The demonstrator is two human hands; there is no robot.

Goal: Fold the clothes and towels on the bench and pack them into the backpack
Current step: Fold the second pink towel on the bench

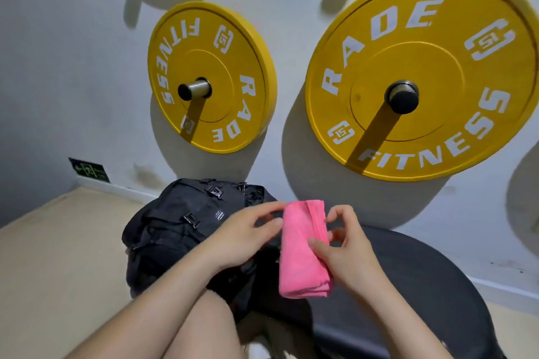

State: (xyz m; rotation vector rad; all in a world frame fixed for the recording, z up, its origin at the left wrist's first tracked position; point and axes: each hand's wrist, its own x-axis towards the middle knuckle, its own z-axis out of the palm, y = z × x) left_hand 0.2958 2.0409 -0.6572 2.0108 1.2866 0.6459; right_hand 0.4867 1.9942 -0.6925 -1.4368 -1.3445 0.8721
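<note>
Right hand (pixel 347 245) pinching folded pink towel (pixel 303 251) by its right edge, thumb across the front, left hand (pixel 248 230) nipping upper left edge with curled fingertips, towel held upright over black bench (pixel 414 285), black backpack (pixel 180 224) partly behind left hand, yellow weight plates (pixel 420 76) on wall beyond

the pink towel (pixel 303 248) is soft, fuzzy cloth, matt all over. the backpack (pixel 180 218) is black woven fabric, matt and slightly rough, with glossy black plastic buckles (pixel 215 190). the bench (pixel 408 271) pad looks smooth, dark and leather-like, with a dull sheen. the left yellow plate (pixel 248 46) and the right yellow plate (pixel 455 73) look matt and rubbery. the left peg (pixel 194 89) is shiny brushed metal. the wall (pixel 73 67) is matt white paint, scuffed low down
</note>
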